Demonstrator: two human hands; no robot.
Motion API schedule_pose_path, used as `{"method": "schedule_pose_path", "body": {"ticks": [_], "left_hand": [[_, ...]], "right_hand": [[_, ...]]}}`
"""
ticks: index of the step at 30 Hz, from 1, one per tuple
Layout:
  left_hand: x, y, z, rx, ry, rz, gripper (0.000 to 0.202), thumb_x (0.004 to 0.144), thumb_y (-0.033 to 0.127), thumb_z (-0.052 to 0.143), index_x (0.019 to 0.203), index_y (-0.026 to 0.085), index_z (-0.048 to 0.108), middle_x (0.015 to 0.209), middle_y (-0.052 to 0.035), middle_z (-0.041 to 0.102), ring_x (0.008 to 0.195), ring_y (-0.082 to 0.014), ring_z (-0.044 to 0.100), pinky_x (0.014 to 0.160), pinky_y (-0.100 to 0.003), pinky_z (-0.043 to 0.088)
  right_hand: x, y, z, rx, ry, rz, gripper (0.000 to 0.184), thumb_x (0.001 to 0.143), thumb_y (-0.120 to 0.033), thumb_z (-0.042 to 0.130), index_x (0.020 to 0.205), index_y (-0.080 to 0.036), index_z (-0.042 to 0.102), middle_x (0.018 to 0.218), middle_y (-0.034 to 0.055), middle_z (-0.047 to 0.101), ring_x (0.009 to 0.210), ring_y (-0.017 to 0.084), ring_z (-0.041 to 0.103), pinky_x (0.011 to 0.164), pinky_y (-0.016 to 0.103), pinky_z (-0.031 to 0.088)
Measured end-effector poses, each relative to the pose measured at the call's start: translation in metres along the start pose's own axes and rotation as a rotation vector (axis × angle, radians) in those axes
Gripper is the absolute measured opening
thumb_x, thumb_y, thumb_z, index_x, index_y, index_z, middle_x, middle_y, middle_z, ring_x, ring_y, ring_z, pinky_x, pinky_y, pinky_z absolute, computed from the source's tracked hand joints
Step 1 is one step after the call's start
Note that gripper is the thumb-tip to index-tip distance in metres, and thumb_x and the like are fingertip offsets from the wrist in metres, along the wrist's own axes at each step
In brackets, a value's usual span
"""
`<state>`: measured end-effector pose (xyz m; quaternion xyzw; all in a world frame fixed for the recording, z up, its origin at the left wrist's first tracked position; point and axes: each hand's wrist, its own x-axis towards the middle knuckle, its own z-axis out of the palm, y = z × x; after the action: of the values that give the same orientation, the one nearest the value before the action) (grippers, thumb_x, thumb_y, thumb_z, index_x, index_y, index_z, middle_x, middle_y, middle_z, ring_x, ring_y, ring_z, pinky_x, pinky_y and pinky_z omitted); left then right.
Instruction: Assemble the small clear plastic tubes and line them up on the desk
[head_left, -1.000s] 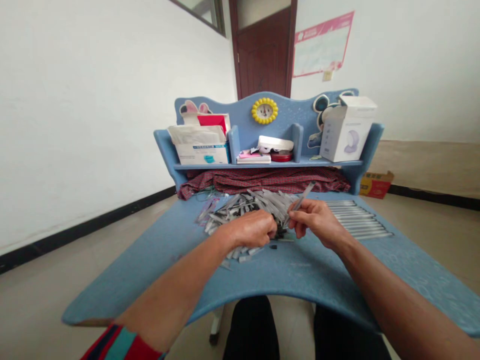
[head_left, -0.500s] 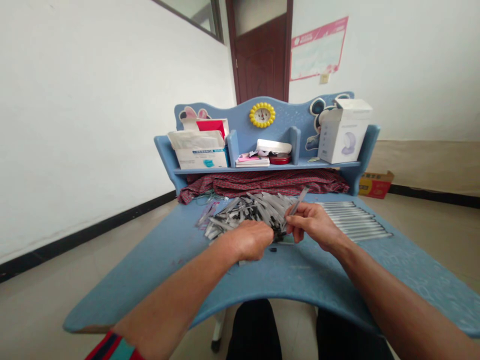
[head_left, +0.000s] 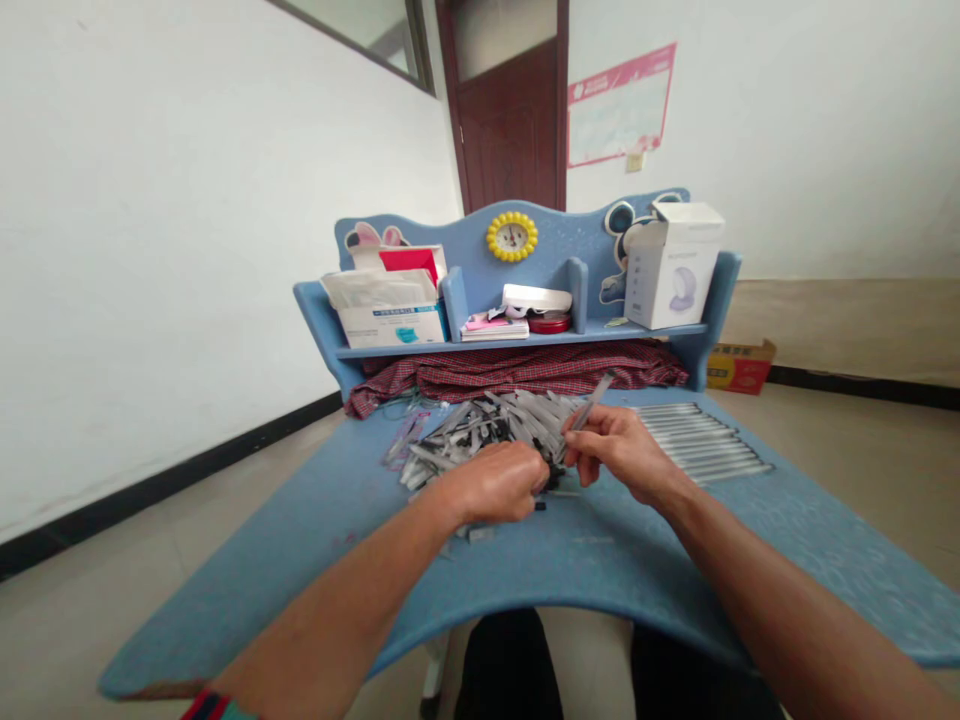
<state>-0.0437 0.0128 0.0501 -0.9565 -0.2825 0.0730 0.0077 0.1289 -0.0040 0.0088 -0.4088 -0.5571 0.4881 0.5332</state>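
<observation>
My right hand point(head_left: 619, 450) pinches a slim translucent pen-like tube point(head_left: 596, 395) with a dark tip, tilted up and to the right. Close beside it, my left hand point(head_left: 499, 483) is closed, its fingertips turned away, so what they hold is hidden. Behind both hands lies a loose pile of translucent tubes point(head_left: 450, 435) mixed with small black parts. To the right, several similar tubes with dark ends point(head_left: 697, 440) lie side by side in a neat row. A small black piece point(head_left: 540, 507) and a clear scrap point(head_left: 481, 535) rest near my left hand.
The blue desk point(head_left: 600, 570) has a curved front edge and a raised shelf point(head_left: 420, 350). On the shelf stand a mask box point(head_left: 397, 325), a red tin point(head_left: 550, 323) and a white carton point(head_left: 675, 275). A checked cloth point(head_left: 517, 370) lies bunched beneath it.
The view has shifted slightly. My hands remain close together, the right still pinching the tube. The clear scrap near my left hand shows more fully.
</observation>
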Motion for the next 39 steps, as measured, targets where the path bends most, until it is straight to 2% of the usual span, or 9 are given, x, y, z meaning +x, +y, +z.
{"method": "schedule_pose_path", "body": {"ticks": [6,9,12,20,25,30,36,39], "left_hand": [[0.005,-0.012,0.003,-0.573,0.079,-0.100,0.008,0.073,0.014,0.045,0.077,0.016,0.051,0.055,0.0041,0.051,0.047,-0.0129,0.060,0.044,-0.018,0.036],[0.007,-0.014,0.008,-0.725,0.154,-0.092,0.005,0.076,0.017,0.045,0.079,0.016,0.048,0.059,0.0048,0.051,0.048,-0.0129,0.062,0.043,-0.017,0.037],[0.009,-0.013,0.009,-0.778,0.225,-0.078,0.003,0.077,0.019,0.046,0.078,0.017,0.047,0.062,0.0052,0.051,0.048,-0.0114,0.062,0.044,-0.017,0.038],[0.010,-0.005,0.003,-0.744,0.288,-0.141,0.007,0.071,0.014,0.052,0.077,0.016,0.047,0.060,0.0062,0.052,0.055,-0.0112,0.062,0.050,-0.017,0.041],[0.011,-0.003,0.004,-0.728,0.325,-0.146,0.008,0.071,0.012,0.052,0.078,0.015,0.051,0.066,0.0042,0.055,0.057,-0.0109,0.062,0.051,-0.018,0.041],[0.014,-0.007,0.011,-0.728,0.353,-0.104,0.006,0.071,0.013,0.051,0.065,0.014,0.052,0.066,0.0023,0.053,0.056,-0.0105,0.062,0.050,-0.018,0.040],[0.021,-0.003,0.020,-1.013,0.298,-0.176,0.003,0.071,0.015,0.056,0.073,0.013,0.055,0.056,0.0032,0.056,0.050,-0.0096,0.059,0.044,-0.015,0.037],[0.025,0.004,0.026,-1.135,0.275,-0.183,0.008,0.068,0.014,0.060,0.073,0.013,0.053,0.054,0.0038,0.056,0.048,-0.0102,0.059,0.040,-0.015,0.036]], "right_hand": [[-0.002,-0.007,-0.002,0.077,0.082,-0.060,0.021,0.063,-0.028,0.066,0.076,-0.015,0.055,0.051,0.0000,0.064,0.032,0.011,0.052,0.033,0.021,0.039],[-0.002,-0.006,-0.002,0.088,0.076,-0.082,0.021,0.064,-0.027,0.066,0.077,-0.015,0.055,0.052,0.0010,0.065,0.032,0.012,0.052,0.034,0.021,0.040],[-0.002,-0.005,-0.001,0.092,0.083,-0.093,0.021,0.064,-0.027,0.066,0.077,-0.015,0.055,0.052,0.0013,0.066,0.033,0.012,0.053,0.034,0.022,0.040],[-0.002,-0.006,-0.001,0.098,0.100,-0.108,0.019,0.065,-0.027,0.066,0.075,-0.015,0.056,0.053,0.0009,0.066,0.034,0.012,0.054,0.035,0.022,0.040],[-0.001,-0.004,-0.001,0.053,0.091,-0.107,0.018,0.066,-0.026,0.066,0.075,-0.015,0.056,0.052,0.0007,0.065,0.034,0.012,0.053,0.035,0.022,0.040],[-0.002,-0.003,-0.001,0.009,0.026,-0.095,0.019,0.066,-0.028,0.066,0.075,-0.015,0.057,0.053,0.0000,0.063,0.036,0.011,0.054,0.036,0.022,0.041],[-0.004,-0.007,-0.004,-0.053,0.024,-0.128,0.023,0.068,-0.035,0.067,0.066,-0.015,0.058,0.050,0.0000,0.061,0.034,0.010,0.050,0.035,0.021,0.037],[-0.005,-0.006,-0.009,-0.135,0.019,-0.154,0.028,0.071,-0.040,0.065,0.062,-0.014,0.059,0.046,-0.0010,0.057,0.031,0.007,0.044,0.033,0.020,0.032]]}}
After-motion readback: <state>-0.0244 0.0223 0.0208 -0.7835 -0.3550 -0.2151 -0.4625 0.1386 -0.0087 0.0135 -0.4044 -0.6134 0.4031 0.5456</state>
